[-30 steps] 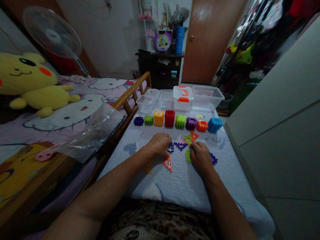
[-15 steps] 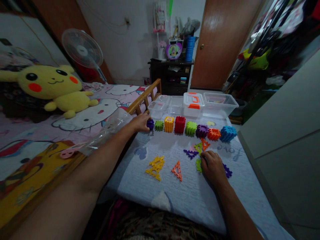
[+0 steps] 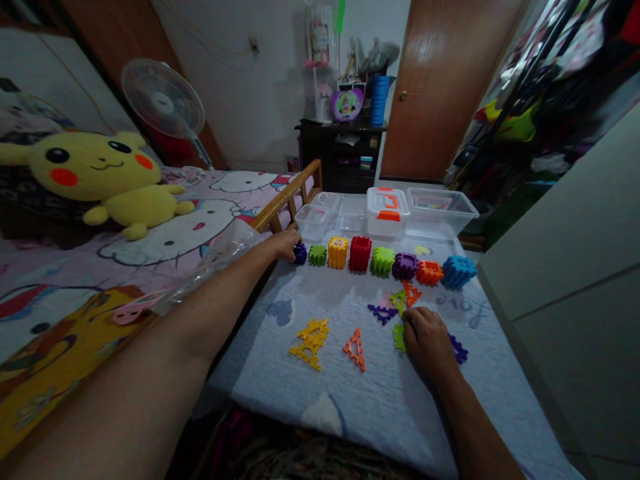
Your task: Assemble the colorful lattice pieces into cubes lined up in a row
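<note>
At the left end of a row of stacked plastic building pieces, my left hand (image 3: 286,245) is closed around the dark purple stack (image 3: 300,253). Beside it stand the small green stack (image 3: 317,255), a yellow stack (image 3: 338,253) and a red stack (image 3: 360,255). My right hand (image 3: 427,337) rests on the bed cover with curled fingers; what lies under them is hidden. A lime green piece (image 3: 399,338) shows from beneath its left side. Near its fingertips lie a purple triangle (image 3: 383,313), a lime triangle (image 3: 399,301) and an orange triangle (image 3: 412,293).
Lime (image 3: 383,261), purple (image 3: 405,266), orange (image 3: 430,272) and blue stacks (image 3: 459,272) continue the row rightward. Clear plastic boxes (image 3: 443,207) stand behind. Yellow pieces (image 3: 311,343) and an orange triangle (image 3: 355,349) lie in front. A wooden rail (image 3: 285,197) runs along the left.
The view has shifted slightly. My left hand stays at the dark purple stack, and my right hand remains over the lime piece. The stacks keep their places.
</note>
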Demonstrator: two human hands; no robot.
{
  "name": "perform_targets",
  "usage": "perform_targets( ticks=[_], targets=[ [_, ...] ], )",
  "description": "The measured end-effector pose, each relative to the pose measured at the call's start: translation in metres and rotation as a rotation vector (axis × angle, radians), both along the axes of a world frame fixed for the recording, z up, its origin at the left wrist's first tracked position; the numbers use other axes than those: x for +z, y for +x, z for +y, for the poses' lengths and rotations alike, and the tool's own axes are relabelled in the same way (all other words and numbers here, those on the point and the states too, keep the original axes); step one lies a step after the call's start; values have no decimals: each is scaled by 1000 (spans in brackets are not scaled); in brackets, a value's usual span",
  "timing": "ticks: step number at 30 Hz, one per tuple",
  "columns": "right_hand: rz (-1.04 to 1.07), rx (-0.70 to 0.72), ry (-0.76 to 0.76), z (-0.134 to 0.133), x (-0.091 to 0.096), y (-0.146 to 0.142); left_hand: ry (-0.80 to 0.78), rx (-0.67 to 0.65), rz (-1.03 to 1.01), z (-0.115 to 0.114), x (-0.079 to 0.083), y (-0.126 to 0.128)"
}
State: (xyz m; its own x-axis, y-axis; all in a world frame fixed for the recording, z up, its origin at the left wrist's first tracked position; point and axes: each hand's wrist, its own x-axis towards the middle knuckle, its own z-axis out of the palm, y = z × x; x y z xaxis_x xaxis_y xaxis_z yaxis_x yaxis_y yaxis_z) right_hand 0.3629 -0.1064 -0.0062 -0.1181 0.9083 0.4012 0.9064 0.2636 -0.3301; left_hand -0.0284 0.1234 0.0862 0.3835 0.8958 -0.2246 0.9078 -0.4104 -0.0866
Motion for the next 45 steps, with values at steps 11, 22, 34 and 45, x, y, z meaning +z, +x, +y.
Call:
perform_targets(
  ticks=[11,22,34,45],
  targets=[
    [3,2,-20,0,2,-1,-13,-11,-25,-4,4,2],
    [15,2,-29,-1,0,1,-36,-23,-13,-2,-3,4],
    [56,-2,-55,-1,6,-2,-18,-7,-45,0,-11,3],
    [594,-198,71,-12,39,7,321,-103,-362,-99,2,29]
  ],
)
